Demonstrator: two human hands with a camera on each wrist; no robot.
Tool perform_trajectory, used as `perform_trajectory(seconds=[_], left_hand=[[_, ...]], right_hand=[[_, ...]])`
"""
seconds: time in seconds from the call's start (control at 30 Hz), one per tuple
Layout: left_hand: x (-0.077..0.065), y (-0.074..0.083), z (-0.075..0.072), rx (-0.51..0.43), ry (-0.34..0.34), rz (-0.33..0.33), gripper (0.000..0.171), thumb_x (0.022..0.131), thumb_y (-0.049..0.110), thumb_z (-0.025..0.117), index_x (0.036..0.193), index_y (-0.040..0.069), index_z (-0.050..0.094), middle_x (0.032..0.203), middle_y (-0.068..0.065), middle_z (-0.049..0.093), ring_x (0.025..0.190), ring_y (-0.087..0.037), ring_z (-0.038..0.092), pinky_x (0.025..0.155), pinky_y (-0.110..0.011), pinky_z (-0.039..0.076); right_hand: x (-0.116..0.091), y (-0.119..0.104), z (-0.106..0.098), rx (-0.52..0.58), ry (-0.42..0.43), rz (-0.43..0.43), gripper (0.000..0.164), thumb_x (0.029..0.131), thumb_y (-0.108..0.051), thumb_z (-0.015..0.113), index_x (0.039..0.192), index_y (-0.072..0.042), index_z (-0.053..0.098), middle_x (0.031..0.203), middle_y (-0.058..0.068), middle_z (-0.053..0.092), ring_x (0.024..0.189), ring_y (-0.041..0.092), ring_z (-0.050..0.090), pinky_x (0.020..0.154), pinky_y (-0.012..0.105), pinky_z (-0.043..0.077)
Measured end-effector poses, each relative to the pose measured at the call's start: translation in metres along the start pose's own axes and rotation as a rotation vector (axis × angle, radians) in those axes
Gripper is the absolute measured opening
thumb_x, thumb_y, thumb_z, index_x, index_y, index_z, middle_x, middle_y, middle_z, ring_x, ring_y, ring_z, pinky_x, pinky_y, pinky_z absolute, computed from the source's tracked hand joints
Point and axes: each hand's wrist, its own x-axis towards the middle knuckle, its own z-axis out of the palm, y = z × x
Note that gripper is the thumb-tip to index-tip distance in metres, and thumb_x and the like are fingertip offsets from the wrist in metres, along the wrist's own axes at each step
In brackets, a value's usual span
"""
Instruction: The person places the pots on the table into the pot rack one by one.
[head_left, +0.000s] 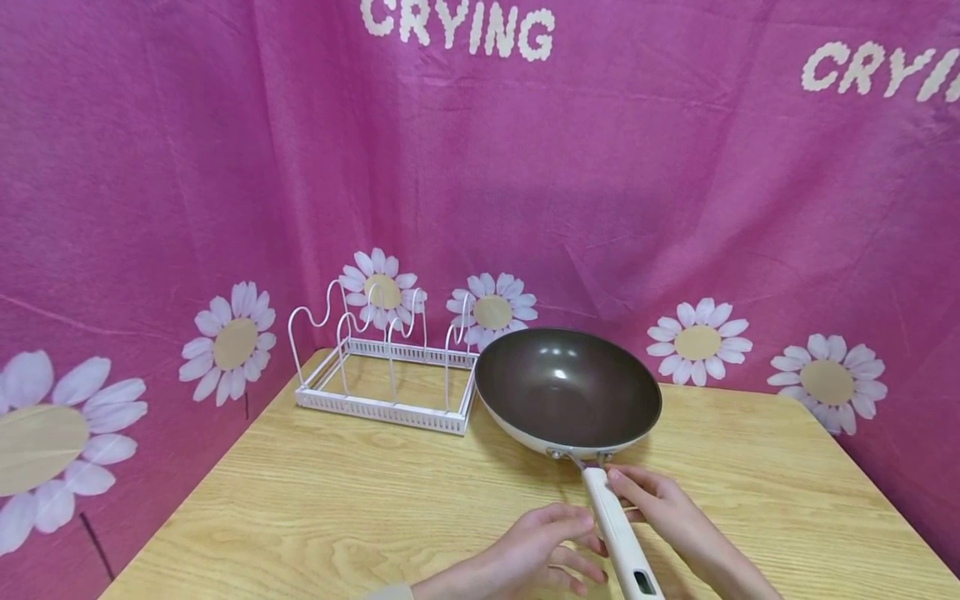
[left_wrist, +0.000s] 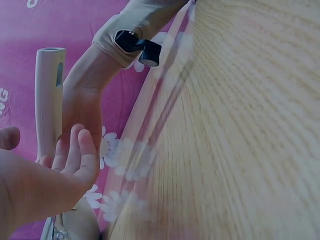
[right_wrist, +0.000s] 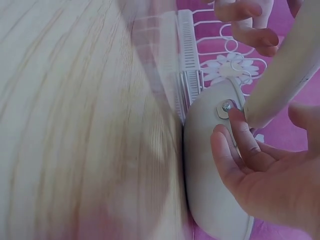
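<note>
A deep frying pan with a dark inside and cream outside sits on the table, its cream handle pointing toward me. My right hand is at the handle's right side near the bolted bracket, thumb along the side and fingertips at the underside. In the right wrist view, that hand's fingers are loosely spread by the bracket. On the other side, my left hand has its fingers loosely bent, thumb close to the handle. The left wrist view shows the left palm beside the upward-reaching handle.
A white wire rack with several upright looped dividers stands left of the pan, its right end close to the pan's rim. Wood-grain table lies beneath everything. A magenta curtain with daisies hangs behind and at the left side.
</note>
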Motion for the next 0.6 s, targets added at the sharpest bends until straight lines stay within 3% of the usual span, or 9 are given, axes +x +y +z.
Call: perform_trajectory(seconds=[0.27, 0.5, 0.6], left_hand=[[-0.003, -0.003, 0.002, 0.024, -0.034, -0.082, 0.04, 0.099, 0.04, 0.055, 0.121, 0.006, 0.059, 0.107, -0.005, 0.07, 0.086, -0.016, 0.072, 0.079, -0.031, 0.059], [-0.002, -0.008, 0.007, -0.013, -0.069, -0.101, 0.043, 0.099, 0.037, 0.055, 0.124, 0.003, 0.057, 0.106, -0.001, 0.063, 0.09, -0.014, 0.069, 0.086, -0.032, 0.057], [0.0, -0.008, 0.007, -0.025, -0.124, -0.087, 0.049, 0.1, 0.039, 0.053, 0.133, 0.002, 0.052, 0.114, -0.012, 0.067, 0.095, -0.016, 0.068, 0.089, -0.033, 0.056]], right_hand=[[0.003, -0.001, 0.005, -0.01, -0.026, 0.059, 0.064, 0.104, -0.04, 0.048, 0.141, 0.012, 0.043, 0.117, 0.013, 0.067, 0.097, 0.017, 0.064, 0.082, 0.031, 0.053], [0.005, -0.003, 0.012, 0.035, -0.09, -0.003, 0.06, 0.105, -0.038, 0.046, 0.136, 0.013, 0.048, 0.103, 0.012, 0.07, 0.092, 0.016, 0.065, 0.08, 0.03, 0.057], [0.007, -0.004, 0.017, 0.048, -0.102, -0.004, 0.061, 0.104, -0.04, 0.046, 0.134, 0.012, 0.05, 0.101, 0.009, 0.07, 0.094, 0.016, 0.064, 0.081, 0.029, 0.056]])
